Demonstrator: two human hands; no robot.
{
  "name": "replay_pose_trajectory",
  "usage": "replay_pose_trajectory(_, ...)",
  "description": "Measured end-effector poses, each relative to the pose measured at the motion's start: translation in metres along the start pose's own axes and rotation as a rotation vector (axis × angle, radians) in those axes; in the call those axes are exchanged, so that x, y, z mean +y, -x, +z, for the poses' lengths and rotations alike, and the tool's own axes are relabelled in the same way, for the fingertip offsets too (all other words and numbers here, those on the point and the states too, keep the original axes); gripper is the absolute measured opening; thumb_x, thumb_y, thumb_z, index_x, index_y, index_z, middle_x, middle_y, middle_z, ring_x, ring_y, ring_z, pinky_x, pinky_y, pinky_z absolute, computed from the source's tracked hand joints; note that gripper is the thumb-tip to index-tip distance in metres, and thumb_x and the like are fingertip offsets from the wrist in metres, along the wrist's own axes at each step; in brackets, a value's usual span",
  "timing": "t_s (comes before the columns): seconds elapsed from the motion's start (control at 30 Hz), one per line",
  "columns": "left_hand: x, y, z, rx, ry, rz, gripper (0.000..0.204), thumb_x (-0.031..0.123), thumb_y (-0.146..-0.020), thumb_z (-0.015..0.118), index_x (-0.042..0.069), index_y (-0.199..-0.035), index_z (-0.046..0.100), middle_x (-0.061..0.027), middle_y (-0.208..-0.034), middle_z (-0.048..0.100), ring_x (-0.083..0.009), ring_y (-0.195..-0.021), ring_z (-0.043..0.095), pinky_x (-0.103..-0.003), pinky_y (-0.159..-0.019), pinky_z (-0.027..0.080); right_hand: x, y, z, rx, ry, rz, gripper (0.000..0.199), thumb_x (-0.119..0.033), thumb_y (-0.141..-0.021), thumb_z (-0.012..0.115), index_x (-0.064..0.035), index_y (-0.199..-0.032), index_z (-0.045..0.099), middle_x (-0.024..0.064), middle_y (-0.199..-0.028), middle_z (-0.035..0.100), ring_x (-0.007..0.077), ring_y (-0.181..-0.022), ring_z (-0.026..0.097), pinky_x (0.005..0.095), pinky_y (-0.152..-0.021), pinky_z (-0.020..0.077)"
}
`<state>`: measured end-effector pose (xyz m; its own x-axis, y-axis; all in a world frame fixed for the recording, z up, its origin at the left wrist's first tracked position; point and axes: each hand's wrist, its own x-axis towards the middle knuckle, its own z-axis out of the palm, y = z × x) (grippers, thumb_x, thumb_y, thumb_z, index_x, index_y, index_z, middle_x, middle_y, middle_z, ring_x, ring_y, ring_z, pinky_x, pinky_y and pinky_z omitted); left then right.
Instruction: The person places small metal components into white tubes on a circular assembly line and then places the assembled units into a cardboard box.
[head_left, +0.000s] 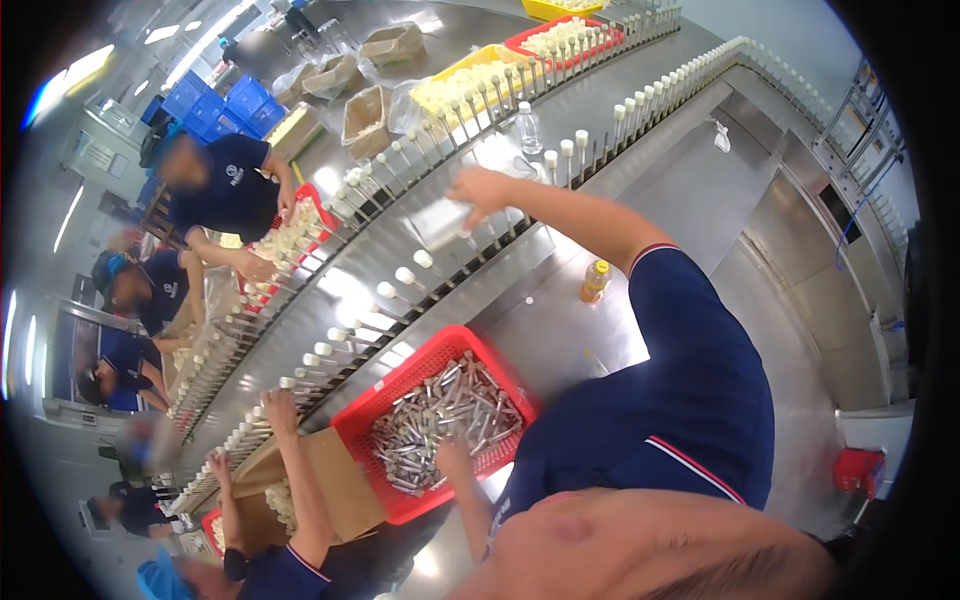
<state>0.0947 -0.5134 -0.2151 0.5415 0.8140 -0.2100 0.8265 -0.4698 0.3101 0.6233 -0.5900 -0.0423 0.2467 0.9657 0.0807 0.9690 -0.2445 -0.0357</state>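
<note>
My right hand (485,195) reaches across to the near row of upright metal rods. Its fingers are bent downward just over the rod tips, and whatever they pinch is too small to make out. My left hand (455,460) dips into a red perforated basket (345,420) with its fingers curled among loose silvery metal tubes (410,425). Its fingertips are partly hidden there. White caps (405,274) top several rods to the left of my right hand. Directly beneath that hand, the rods show no white caps.
A clear bottle (528,130) stands between the rod rows. On the steel bench are a yellow-capped bottle (595,282) and an open cardboard box (335,485). A co-worker's hands (282,410) work the rods beside it. Across the line, co-workers handle white pieces in red trays (318,225).
</note>
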Motion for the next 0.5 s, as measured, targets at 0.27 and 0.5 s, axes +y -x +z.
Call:
replay_pose_trajectory(0.27,-0.104,0.078,0.016,0.523,0.138,-0.261,0.037,0.039,-0.076,0.062,0.003,-0.085,0.066,-0.0168,-0.078,0.065,-0.0375,-0.071,0.061,-0.046,-0.063,0.047,0.024,0.035,0.011,0.174,-0.067,0.002,0.073,-0.053,-0.06,0.072,-0.0091,-0.116,0.057,0.0115,-0.102,0.057,0.0287,-0.1,0.051,0.04,-0.085,0.0393)
replay_pose_trajectory(0.5,-0.042,0.022,0.008,0.511,-0.037,-0.077,0.037,0.036,-0.073,0.065,0.004,-0.09,0.065,-0.0169,-0.072,0.061,-0.0362,-0.073,0.059,-0.048,-0.065,0.046,0.035,0.049,-0.026,0.124,0.1,0.018,0.072,-0.054,-0.058,0.073,-0.0096,-0.114,0.06,0.0105,-0.098,0.058,0.0257,-0.101,0.052,0.0375,-0.087,0.0391)
